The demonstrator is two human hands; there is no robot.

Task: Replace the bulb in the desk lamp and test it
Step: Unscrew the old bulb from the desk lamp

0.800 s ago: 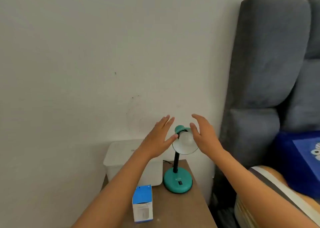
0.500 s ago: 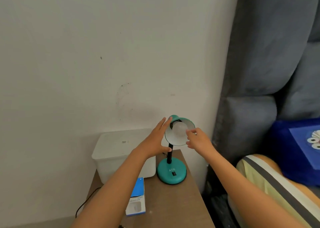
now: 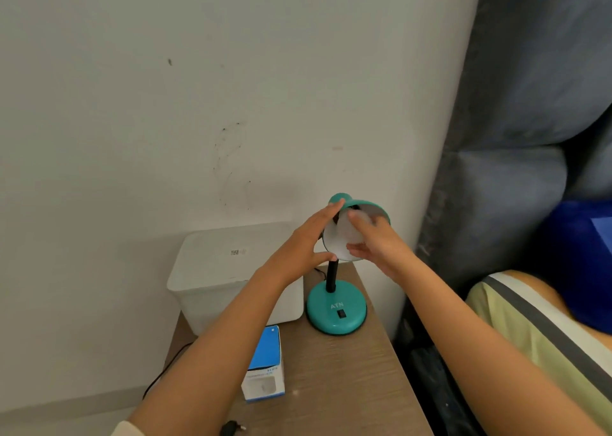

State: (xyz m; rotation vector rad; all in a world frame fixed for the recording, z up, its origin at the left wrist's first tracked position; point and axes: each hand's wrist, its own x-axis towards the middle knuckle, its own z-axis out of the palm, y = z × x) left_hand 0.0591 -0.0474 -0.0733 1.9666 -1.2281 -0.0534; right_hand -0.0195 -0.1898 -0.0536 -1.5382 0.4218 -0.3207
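Note:
A teal desk lamp (image 3: pixel 336 313) with a black stem stands on the wooden bedside table (image 3: pixel 334 379), its shade (image 3: pixel 371 207) tilted toward me. A white bulb (image 3: pixel 341 235) sits inside the shade. My right hand (image 3: pixel 377 243) reaches into the shade and its fingers close around the bulb. My left hand (image 3: pixel 304 243) cups the shade's left rim, thumb under it and fingers along its back. A blue and white bulb box (image 3: pixel 265 366) stands on the table in front of the lamp, to its left.
A white lidded plastic box (image 3: pixel 212 270) sits at the back left of the table against the wall. A black cord and plug (image 3: pixel 231 429) lie at the table's near edge. A grey padded headboard (image 3: pixel 516 137) and bedding are close on the right.
My right hand moved from beside the shade into it and closed on the bulb. My left hand settled onto the shade's rim. The camera came closer and tilted down.

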